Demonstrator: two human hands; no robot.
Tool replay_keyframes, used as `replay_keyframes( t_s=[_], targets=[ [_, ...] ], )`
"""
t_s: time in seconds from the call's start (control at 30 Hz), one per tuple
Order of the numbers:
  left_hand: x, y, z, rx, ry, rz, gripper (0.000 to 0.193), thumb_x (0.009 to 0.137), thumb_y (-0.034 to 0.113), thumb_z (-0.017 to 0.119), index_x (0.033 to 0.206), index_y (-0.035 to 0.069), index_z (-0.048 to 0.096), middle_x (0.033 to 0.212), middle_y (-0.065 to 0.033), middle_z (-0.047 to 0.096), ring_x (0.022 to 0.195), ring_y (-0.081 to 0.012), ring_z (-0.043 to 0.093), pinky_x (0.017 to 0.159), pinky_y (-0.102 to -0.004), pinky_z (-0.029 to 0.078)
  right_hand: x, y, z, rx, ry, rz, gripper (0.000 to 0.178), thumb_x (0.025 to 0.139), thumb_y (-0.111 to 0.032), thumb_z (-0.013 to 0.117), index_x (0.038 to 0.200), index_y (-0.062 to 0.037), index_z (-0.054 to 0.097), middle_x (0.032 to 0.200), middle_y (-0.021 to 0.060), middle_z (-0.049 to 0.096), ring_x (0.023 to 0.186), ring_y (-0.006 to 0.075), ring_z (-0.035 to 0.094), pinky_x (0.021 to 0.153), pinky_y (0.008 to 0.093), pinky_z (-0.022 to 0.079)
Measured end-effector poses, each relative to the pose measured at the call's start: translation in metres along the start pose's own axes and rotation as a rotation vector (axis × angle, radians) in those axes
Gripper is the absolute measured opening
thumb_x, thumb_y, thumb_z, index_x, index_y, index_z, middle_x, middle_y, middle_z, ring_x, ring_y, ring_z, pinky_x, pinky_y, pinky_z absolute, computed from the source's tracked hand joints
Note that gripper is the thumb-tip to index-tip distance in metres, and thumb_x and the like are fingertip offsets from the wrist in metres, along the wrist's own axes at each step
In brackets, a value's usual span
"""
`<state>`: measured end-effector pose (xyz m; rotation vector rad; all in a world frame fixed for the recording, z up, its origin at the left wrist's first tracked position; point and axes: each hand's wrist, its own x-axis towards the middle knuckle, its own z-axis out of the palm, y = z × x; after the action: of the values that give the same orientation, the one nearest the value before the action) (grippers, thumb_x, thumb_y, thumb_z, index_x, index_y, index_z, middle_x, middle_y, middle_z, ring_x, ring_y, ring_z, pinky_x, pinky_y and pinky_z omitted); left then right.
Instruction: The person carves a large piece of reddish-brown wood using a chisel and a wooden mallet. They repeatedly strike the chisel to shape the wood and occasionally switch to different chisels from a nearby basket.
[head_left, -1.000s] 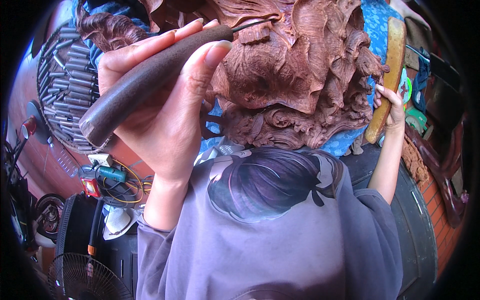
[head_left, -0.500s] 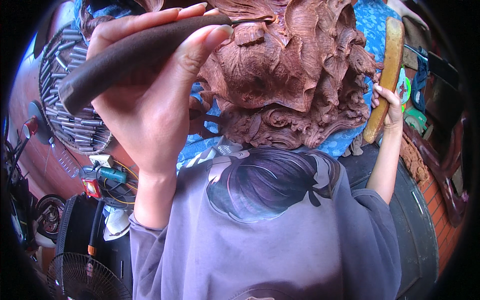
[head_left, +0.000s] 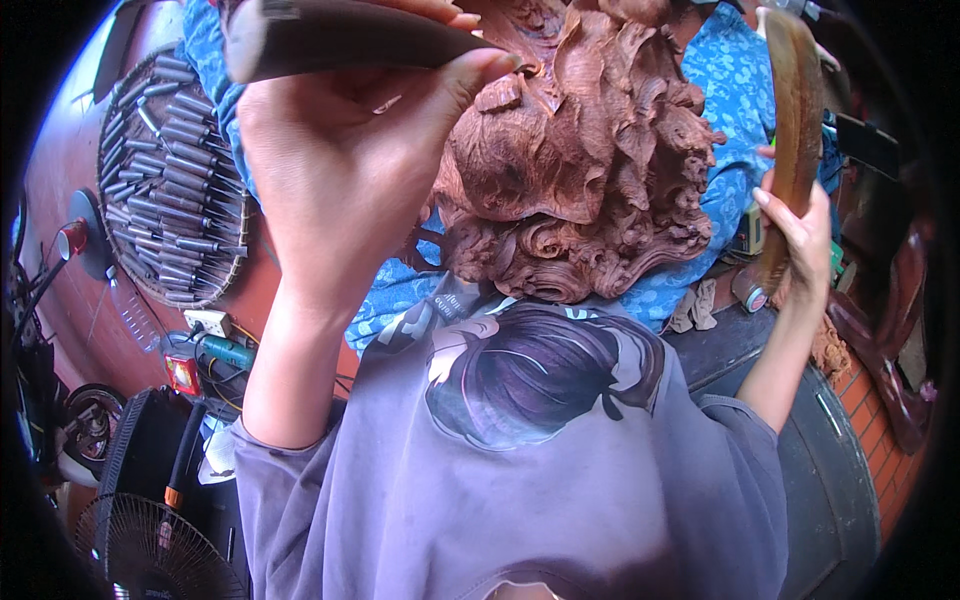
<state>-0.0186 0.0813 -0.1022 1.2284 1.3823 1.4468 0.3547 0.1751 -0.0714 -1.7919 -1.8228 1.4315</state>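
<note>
My left hand (head_left: 345, 175) is closed around the dark handle of a carving chisel (head_left: 360, 40). The chisel's thin metal end points at a large reddish-brown wood carving (head_left: 560, 150), full of deep folds and curls; whether it touches the wood I cannot tell. Off to the right, my right hand (head_left: 800, 230) grips a long, worn wooden mallet (head_left: 795, 100) shaped like a flat bat. The mallet is held upright beside the carving, apart from the chisel. Under the carving lies a blue patterned cloth (head_left: 735, 60).
At the left, a round woven basket (head_left: 104, 165) holds many dark-handled chisels (head_left: 185, 180). Below it are a plastic bottle (head_left: 130, 310), a power strip (head_left: 207, 322) with wires and a fan (head_left: 160, 550). A tin can (head_left: 750, 290) stands near my right wrist.
The view has shifted a little. The chisel handle now lies more level, its butt end higher. My right hand and the mallet have moved right, and the mallet has turned more edge-on.
</note>
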Motion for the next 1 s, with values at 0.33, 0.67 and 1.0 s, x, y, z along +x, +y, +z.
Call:
replay_keyframes(
  t_s=[0.33, 0.67, 1.0],
  targets=[
    [0.003, 0.013, 0.005, 0.165, -0.01, -0.09, 0.029, 0.08, -0.003, 0.074, 0.106, -0.008, 0.061, 0.1, -0.013, 0.07, 0.089, -0.0168, 0.068, 0.082, -0.0274, 0.055, -0.007, -0.206, 0.018, -0.836, -0.03, -1.01, 0.065, 0.069, 0.01, 0.068, 0.132, -0.002, 0.054, 0.125, 0.0138, 0.06, 0.111, 0.0236, 0.059, 0.093, 0.0301, 0.045],
    [0.007, 0.007, 0.009, -0.094, 0.023, -0.108, 0.03, 0.082, -0.001, 0.072, 0.109, -0.008, 0.06, 0.101, -0.0146, 0.07, 0.096, -0.0186, 0.068, 0.087, -0.0307, 0.055, -0.018, -0.238, 0.034, -1.033, -0.02, -1.06, 0.062, 0.062, 0.012, 0.068, 0.122, 0.0003, 0.059, 0.106, 0.0173, 0.063, 0.091, 0.0312, 0.063, 0.08, 0.0307, 0.049],
    [0.019, 0.005, 0.003, 0.16, -0.04, -0.061, 0.024, 0.078, 0.005, 0.077, 0.098, -0.004, 0.067, 0.09, -0.0093, 0.072, 0.082, -0.0145, 0.069, 0.078, -0.0266, 0.055, -0.009, -0.225, 0.016, -1.152, 0.092, -0.983, 0.056, 0.071, 0.009, 0.07, 0.125, -0.0018, 0.059, 0.123, 0.0179, 0.062, 0.116, 0.0315, 0.06, 0.099, 0.0344, 0.044]
  ],
)
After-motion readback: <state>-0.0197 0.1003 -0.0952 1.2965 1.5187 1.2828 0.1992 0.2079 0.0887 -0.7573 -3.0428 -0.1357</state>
